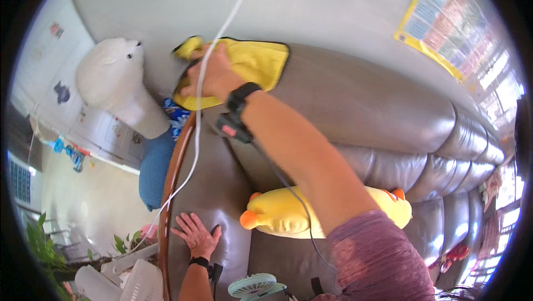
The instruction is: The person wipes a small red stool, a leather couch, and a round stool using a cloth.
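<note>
My right hand (214, 76) grips a yellow cloth (258, 59) with dark edging at the top left corner of a brown leather sofa (361, 98). Part of the cloth lies spread over the sofa's back, and a bunched bit sticks up past my fingers. My left hand (197, 235) rests flat with fingers spread on the sofa's armrest (222, 201). Below my right forearm lies a yellow plush toy (283, 217) with orange ends, partly hidden by the arm. A white cable (225, 23) hangs across the view in front of my right hand.
Left of the sofa stand a white plush bear (111, 79) and a blue cushion (152, 173). Near the bottom are a small pale green fan (255, 286) and white plastic containers (141, 281). Green plants (41, 245) grow at lower left. A yellow-edged poster (444, 23) hangs on the wall.
</note>
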Tool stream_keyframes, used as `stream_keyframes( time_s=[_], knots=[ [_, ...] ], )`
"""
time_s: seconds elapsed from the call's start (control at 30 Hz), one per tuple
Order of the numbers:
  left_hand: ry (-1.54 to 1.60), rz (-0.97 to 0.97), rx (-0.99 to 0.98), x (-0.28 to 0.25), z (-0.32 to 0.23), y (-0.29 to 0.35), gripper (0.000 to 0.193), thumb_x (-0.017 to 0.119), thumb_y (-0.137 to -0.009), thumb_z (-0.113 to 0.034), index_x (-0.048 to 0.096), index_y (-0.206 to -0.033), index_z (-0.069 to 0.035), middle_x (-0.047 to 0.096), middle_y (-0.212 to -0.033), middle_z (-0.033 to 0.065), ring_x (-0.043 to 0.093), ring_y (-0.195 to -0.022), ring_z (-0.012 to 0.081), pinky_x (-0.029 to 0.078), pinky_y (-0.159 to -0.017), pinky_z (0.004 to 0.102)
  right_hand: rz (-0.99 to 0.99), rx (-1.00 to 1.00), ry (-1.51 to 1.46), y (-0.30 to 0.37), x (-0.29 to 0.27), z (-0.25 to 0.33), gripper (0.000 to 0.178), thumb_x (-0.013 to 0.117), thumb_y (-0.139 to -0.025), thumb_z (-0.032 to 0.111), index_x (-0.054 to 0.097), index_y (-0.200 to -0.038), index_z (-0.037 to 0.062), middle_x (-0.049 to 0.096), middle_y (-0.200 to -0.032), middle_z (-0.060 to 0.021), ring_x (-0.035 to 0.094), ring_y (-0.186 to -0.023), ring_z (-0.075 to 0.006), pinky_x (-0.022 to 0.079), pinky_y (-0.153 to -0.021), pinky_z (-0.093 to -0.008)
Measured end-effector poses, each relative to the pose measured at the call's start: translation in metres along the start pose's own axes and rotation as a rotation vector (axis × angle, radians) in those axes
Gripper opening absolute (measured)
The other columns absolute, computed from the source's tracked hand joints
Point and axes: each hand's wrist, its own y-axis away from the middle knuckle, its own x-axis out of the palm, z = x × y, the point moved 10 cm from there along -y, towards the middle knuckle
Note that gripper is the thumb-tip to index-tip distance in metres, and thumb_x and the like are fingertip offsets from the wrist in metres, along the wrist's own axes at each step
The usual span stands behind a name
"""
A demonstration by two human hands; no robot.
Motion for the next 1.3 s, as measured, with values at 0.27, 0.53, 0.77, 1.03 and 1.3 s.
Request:
stream_keyframes(
  time_s=[0.27, 0.53, 0.77, 1.03, 1.3],
  knots=[
    [-0.066, 0.217, -0.135, -0.001, -0.004, -0.007, 0.098, 0.053, -0.074, -0.057, 0.014, -0.138, 0.008, 0.011, -0.144, 0.0296, 0.004, -0.134, 0.0442, -0.001, -0.104, 0.0628, -0.142, 0.193, -0.161, 0.092, -0.016, -0.116, 0.055, 0.038, -0.085, 0.055, 0.055, -0.12, 0.0161, 0.05, -0.121, -0.0104, 0.039, -0.12, -0.0296, 0.022, -0.096, -0.061],
    [-0.213, 0.21, -0.19, -0.014, -0.017, -0.008, 0.097, 0.053, -0.074, -0.056, 0.014, -0.139, 0.006, 0.012, -0.144, 0.0272, 0.007, -0.135, 0.0402, 0.004, -0.105, 0.0599, -0.169, 0.591, 0.05, 0.254, -0.022, -0.299, 0.043, 0.036, -0.086, 0.048, 0.06, -0.11, 0.021, 0.058, -0.111, -0.0085, 0.048, -0.113, -0.0288, 0.033, -0.093, -0.0461],
    [-0.475, 0.465, -0.309, -0.042, -0.037, -0.007, 0.093, 0.035, -0.081, -0.064, 0.009, -0.141, 0.001, 0.009, -0.147, 0.0218, 0.006, -0.137, 0.0351, 0.007, -0.106, 0.0566, -0.03, 0.932, 0.37, 0.514, -0.042, -0.496, 0.033, 0.034, -0.093, 0.031, 0.054, -0.118, 0.0219, 0.059, -0.113, -0.0103, 0.053, -0.107, -0.0302, 0.038, -0.093, -0.0407],
    [-0.591, 0.6, -0.313, -0.057, -0.066, -0.011, 0.086, 0.03, -0.087, -0.059, 0.007, -0.14, 0.005, 0.009, -0.147, 0.0228, 0.009, -0.137, 0.0357, 0.016, -0.105, 0.0542, -0.241, 1.11, 0.483, 0.63, -0.025, -0.562, 0.036, 0.03, -0.092, 0.034, 0.044, -0.123, 0.0221, 0.04, -0.135, -0.0088, 0.032, -0.125, -0.0351, 0.021, -0.104, -0.0509],
    [-0.282, 0.376, -0.177, -0.015, -0.038, -0.019, 0.092, 0.043, -0.08, -0.057, 0.014, -0.137, 0.01, 0.013, -0.143, 0.0303, 0.009, -0.134, 0.0435, 0.005, -0.103, 0.0634, -0.56, 1.206, 0.436, 0.612, -0.003, -0.51, 0.045, 0.036, -0.089, 0.04, 0.049, -0.123, 0.0139, 0.035, -0.139, -0.0085, 0.025, -0.131, -0.032, 0.017, -0.099, -0.0612]
  ],
)
